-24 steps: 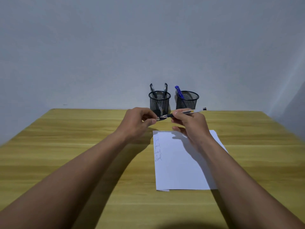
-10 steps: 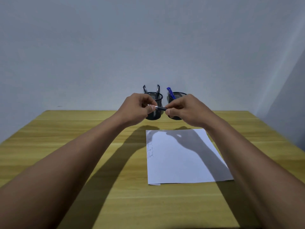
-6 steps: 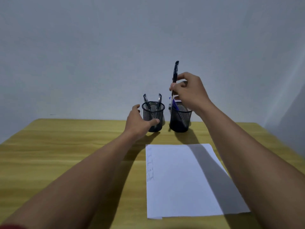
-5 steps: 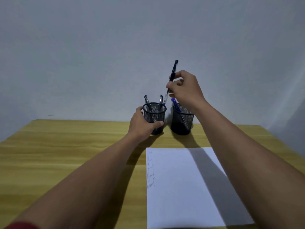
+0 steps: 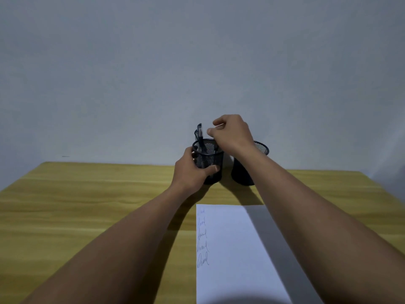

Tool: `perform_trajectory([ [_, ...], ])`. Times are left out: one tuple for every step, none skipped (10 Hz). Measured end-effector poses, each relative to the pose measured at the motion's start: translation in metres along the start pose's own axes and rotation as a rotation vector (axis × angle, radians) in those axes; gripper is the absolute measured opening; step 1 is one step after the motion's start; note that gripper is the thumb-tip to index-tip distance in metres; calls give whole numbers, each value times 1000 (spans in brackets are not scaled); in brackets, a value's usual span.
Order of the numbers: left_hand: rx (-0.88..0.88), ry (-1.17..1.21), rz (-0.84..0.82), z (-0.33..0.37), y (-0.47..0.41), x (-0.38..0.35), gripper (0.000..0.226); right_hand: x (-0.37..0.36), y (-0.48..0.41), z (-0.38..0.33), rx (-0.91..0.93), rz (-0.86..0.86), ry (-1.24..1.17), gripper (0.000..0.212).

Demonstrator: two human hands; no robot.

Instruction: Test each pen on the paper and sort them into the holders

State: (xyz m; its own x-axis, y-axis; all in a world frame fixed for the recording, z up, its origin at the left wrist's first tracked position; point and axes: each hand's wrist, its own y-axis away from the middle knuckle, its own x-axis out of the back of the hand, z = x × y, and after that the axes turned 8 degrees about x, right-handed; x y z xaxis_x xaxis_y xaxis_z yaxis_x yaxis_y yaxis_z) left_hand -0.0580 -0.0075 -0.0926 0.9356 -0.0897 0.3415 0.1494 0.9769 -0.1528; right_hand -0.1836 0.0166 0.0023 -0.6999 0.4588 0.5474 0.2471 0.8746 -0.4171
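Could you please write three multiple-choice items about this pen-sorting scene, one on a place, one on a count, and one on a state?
1. Where is the sheet of paper relative to the two mesh holders?
A. Behind them, against the wall
B. In front of them, nearer the person
C. Under them

2. How many mesh holders stand on the table?
A. One
B. Two
C. Three

3. What is the left hand doing?
A. Gripping the side of the left holder
B. Lying flat on the paper
C. Writing with a pen

Answers: 1 B, the paper lies on the near side of both holders. 2 B, the left holder and the right holder are the only ones. 3 A, its fingers wrap the mesh wall while the right hand hovers above the rim.
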Motion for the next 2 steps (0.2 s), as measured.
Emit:
perform_trajectory([
  [14,-12,-11,0,0,0,71,9,5,-6,45,-19,-5,38],
  [36,-35,-21,3,3,5,89,24,17,-19,89,-30,12,36],
])
